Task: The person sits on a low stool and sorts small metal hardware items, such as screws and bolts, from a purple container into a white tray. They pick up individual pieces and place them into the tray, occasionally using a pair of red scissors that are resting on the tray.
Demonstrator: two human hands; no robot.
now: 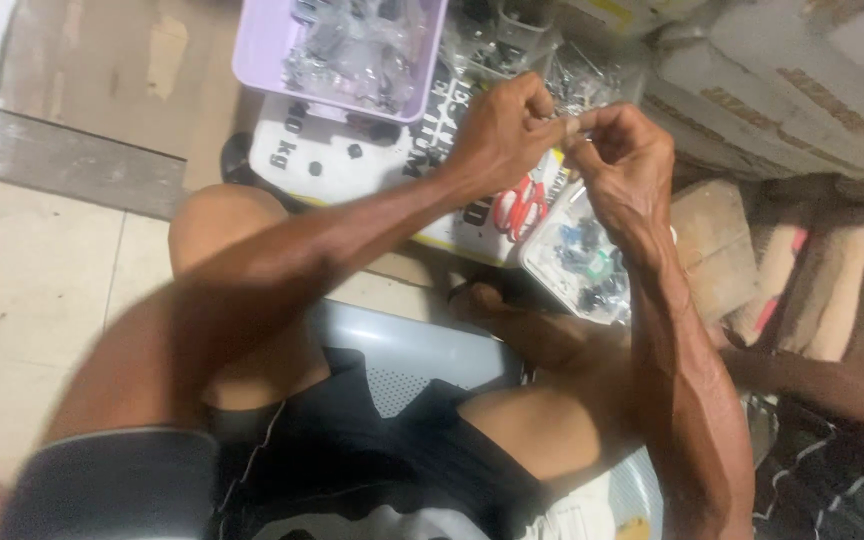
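Observation:
My left hand (504,125) and my right hand (624,155) meet in front of me, fingertips pinched together on a small pale part (571,126) held between them. The part is too small and blurred to tell what it is. Both hands hover above a clear plastic container (580,262) of small dark and blue pieces and above red-handled scissors (519,207) lying on a white printed board (337,160).
A lilac tray (257,60) with plastic bags of small metal parts sits at the top. Cardboard boxes (782,90) stand to the right. I sit on a pale plastic stool (402,350) on a tiled floor (22,290). Another person's limb (842,385) shows at right.

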